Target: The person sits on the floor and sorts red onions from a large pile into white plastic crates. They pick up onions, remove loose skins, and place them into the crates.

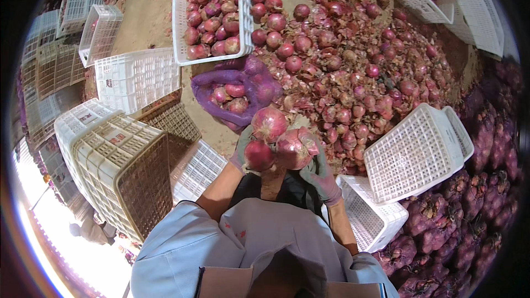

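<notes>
Several large red onions (269, 124) are held close together in front of my body. My left hand (241, 149), in a grey-and-pink glove, cups the onions on the left, among them a darker one (259, 155). On the other side my right hand (322, 176), gloved alike, holds a big onion with loose, peeling skin (295, 149). Just beyond my left hand lies a purple mesh bag (215, 75), its mouth spread, with onions inside. A white plastic crate (177, 16) filled with red onions stands behind the bag.
Loose onions and dry skins form a wide heap (356, 70) ahead and to the right. Plastic crates (120, 145) stand stacked at the left, and more crates (414, 153) lean at the right. Full purple mesh sacks (447, 223) line the right edge.
</notes>
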Tool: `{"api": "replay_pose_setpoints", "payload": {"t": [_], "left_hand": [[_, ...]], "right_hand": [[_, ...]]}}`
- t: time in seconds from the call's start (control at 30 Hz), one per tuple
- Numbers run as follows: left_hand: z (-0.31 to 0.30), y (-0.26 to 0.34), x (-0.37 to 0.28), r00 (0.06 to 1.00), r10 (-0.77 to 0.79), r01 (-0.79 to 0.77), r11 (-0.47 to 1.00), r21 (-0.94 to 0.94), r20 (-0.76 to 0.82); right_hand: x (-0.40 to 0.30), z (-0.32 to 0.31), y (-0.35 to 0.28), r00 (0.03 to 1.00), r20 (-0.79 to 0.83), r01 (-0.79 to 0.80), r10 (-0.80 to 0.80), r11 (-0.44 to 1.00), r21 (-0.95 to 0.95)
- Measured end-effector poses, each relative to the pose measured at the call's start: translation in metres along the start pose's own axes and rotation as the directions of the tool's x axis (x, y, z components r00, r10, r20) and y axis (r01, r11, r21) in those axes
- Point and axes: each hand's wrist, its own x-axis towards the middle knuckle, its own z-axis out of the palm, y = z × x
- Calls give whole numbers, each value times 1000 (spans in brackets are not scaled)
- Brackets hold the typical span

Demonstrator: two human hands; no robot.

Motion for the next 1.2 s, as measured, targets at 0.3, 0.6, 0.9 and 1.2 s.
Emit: {"api": "replay_pose_setpoints", "payload": {"t": [0.3,0.6,0.9,1.2], "left_hand": [[75,-27,-10,973,-176,217,917,-335,149],[121,-39,-19,969,-44,82,985,-150,241],[98,-24,18,873,-28,365,699,-615,487],[98,82,59,818,124,402,577,-712,562]], "right_hand": [[5,-21,-24,791,-310,338,-527,799,-497],[3,-77,-17,872,-449,261,-196,961,87],[48,-95,-27,965,-202,-53,169,876,479],[165,-11,-139,892,246,-451,379,731,511]]}}
